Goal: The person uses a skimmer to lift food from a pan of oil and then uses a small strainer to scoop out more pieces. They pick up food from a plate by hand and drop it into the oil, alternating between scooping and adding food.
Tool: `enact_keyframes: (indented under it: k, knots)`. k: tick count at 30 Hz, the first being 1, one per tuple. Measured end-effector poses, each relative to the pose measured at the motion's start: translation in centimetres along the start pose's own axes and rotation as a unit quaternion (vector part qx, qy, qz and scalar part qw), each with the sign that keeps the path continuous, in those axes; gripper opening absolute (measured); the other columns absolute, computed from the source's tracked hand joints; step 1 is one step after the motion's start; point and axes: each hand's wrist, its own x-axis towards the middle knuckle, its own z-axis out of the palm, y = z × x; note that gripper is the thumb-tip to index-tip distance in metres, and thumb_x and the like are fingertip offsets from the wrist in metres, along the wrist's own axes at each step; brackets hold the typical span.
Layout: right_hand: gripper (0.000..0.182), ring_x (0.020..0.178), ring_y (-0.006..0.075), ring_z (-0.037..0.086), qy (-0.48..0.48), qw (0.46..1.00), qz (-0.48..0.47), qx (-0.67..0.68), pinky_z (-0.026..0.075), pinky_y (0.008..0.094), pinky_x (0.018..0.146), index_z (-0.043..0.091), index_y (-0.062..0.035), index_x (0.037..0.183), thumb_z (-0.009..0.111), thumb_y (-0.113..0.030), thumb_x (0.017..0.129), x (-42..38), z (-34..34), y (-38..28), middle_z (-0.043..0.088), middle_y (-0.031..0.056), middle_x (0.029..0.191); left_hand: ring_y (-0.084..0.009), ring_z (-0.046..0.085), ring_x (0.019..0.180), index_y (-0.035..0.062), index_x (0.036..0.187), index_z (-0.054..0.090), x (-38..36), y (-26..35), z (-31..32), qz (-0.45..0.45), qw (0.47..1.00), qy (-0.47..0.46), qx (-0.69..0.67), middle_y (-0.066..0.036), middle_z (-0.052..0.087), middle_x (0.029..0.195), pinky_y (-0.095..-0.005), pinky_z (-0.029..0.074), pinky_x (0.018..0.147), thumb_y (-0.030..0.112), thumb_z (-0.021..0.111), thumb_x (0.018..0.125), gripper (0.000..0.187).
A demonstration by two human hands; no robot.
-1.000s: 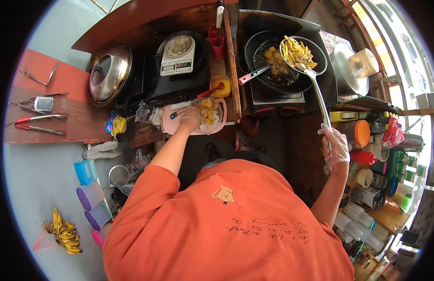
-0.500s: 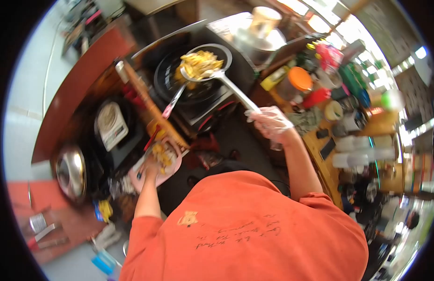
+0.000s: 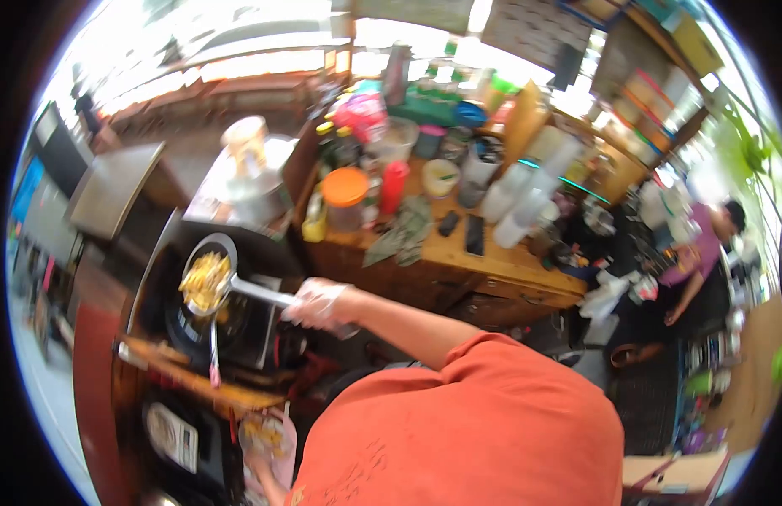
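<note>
My right hand (image 3: 319, 305), in a clear plastic glove, is closed round the long handle of a strainer (image 3: 256, 291). Yellow fried pieces (image 3: 207, 282) fill the strainer's basket, which is over a dark wok (image 3: 184, 331) on the stove. A utensil with a pink-tipped handle (image 3: 214, 358) leans out of the wok below the basket. Low in the view, my left hand (image 3: 258, 469) is at the edge of a bowl (image 3: 269, 434) holding more yellow pieces, on a pink tray (image 3: 287, 419). Blur hides how its fingers are set.
A white kitchen scale (image 3: 173, 437) lies left of the bowl. The wooden counter (image 3: 458, 270) carries an orange-lidded tub (image 3: 345, 198), a red bottle (image 3: 393, 187), a cloth (image 3: 401, 232) and a phone (image 3: 474, 235). Another person (image 3: 699, 253) is at far right.
The camera view has swung to the right, bringing more of the counter and another person into sight. My right hand still holds the loaded strainer over the wok; my left stays by the bowl.
</note>
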Motion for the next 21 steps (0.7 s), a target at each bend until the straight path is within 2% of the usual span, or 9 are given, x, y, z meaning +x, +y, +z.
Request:
enact_keyframes:
  k: [1,2,4,11,14,15,18,20,21]
  knots:
    - [0.026,0.049,0.0113,0.057,-0.136,0.977,-0.064,0.152,0.044,0.0267,0.042,0.07,-0.0076,0.077,0.073,-0.032,0.084,2.8,-1.9,3.0,0.063,0.0021,0.063,-0.0312,0.067,0.095,-0.001,0.107,0.069,0.0,1.1,-3.5,0.017,0.993,-0.11,-0.037,-0.018,0.069,0.11,-0.0405,0.051,0.087,0.046,0.08,0.064,0.065]
    - [0.027,0.05,0.0115,0.058,-0.089,0.99,-0.063,0.086,0.045,0.0271,0.044,0.069,-0.0065,0.073,0.072,-0.031,0.083,3.0,-1.3,2.8,0.064,0.0027,0.063,-0.0288,0.067,0.084,0.0019,0.115,0.064,0.2,1.3,-3.6,-0.001,0.983,-0.13,-0.126,-0.012,0.071,0.104,-0.0415,0.053,0.072,0.026,0.084,0.062,0.061]
    - [0.029,0.047,0.0118,0.054,0.041,0.998,-0.005,-0.048,0.041,0.0278,0.042,0.066,-0.0071,0.065,0.07,-0.03,0.083,-1.4,1.3,-1.7,0.059,0.0023,0.056,-0.0261,0.064,0.082,0.0062,0.124,0.055,-1.3,3.3,-3.8,-0.313,0.836,-0.109,-0.437,-0.007,0.068,0.101,-0.0439,0.05,0.062,0.011,0.083,0.063,0.068]
    - [0.027,0.047,0.0102,0.053,-0.017,1.0,-0.002,0.019,0.038,0.0261,0.041,0.064,-0.0072,0.065,0.071,-0.024,0.085,-0.2,0.1,0.4,0.057,-0.0001,0.057,-0.0253,0.063,0.084,0.0108,0.13,0.047,-4.0,5.5,-6.6,-0.302,0.805,-0.021,-0.511,-0.007,0.064,0.105,-0.0468,0.048,0.057,0.009,0.079,0.068,0.07]
    - [0.02,0.045,0.0066,0.047,-0.055,0.995,-0.047,0.062,0.034,0.0231,0.038,0.064,-0.0035,0.077,0.064,-0.019,0.09,-0.2,0.4,1.3,0.05,-0.0051,0.06,-0.0219,0.062,0.098,0.01,0.128,0.055,-2.8,3.4,-6.3,-0.216,0.729,-0.105,-0.641,-0.007,0.063,0.112,-0.0399,0.052,0.075,0.011,0.068,0.081,0.049]
    - [0.019,0.044,0.0051,0.045,-0.171,0.953,-0.034,0.247,0.033,0.021,0.038,0.063,-0.0037,0.081,0.058,-0.018,0.093,-0.2,-0.2,1.2,0.048,-0.0068,0.059,-0.0208,0.061,0.103,0.0097,0.127,0.058,-2.9,3.0,-6.2,-0.194,0.689,-0.131,-0.686,-0.007,0.063,0.115,-0.0376,0.054,0.082,0.012,0.065,0.085,0.043]
    - [0.018,0.042,0.0029,0.042,-0.101,0.962,0.118,0.226,0.03,0.0196,0.035,0.061,-0.0075,0.086,0.053,-0.021,0.095,-0.6,0.2,0.5,0.046,-0.0081,0.057,-0.0225,0.057,0.114,0.0042,0.138,0.047,-4.3,5.2,-9.9,-0.123,0.724,-0.136,-0.665,-0.01,0.056,0.129,-0.0393,0.051,0.092,0.008,0.063,0.087,0.053]
    - [0.016,0.042,0.0024,0.043,-0.198,0.896,0.158,0.365,0.031,0.0189,0.036,0.062,-0.0074,0.088,0.057,-0.022,0.092,0.6,-0.9,2.0,0.047,-0.0082,0.058,-0.0228,0.057,0.108,0.0053,0.13,0.053,-5.6,6.3,-12.6,-0.261,0.704,-0.102,-0.653,-0.008,0.058,0.121,-0.0405,0.052,0.087,0.011,0.069,0.084,0.049]
    - [0.015,0.042,0.0024,0.043,-0.031,0.998,0.045,0.041,0.031,0.0189,0.036,0.063,-0.0071,0.089,0.063,-0.022,0.09,-1.6,1.5,-0.6,0.048,-0.0077,0.059,-0.0212,0.057,0.098,0.0086,0.122,0.057,-4.8,4.1,-9.6,-0.324,0.701,-0.086,-0.63,-0.006,0.058,0.113,-0.0394,0.052,0.079,0.012,0.071,0.082,0.043]
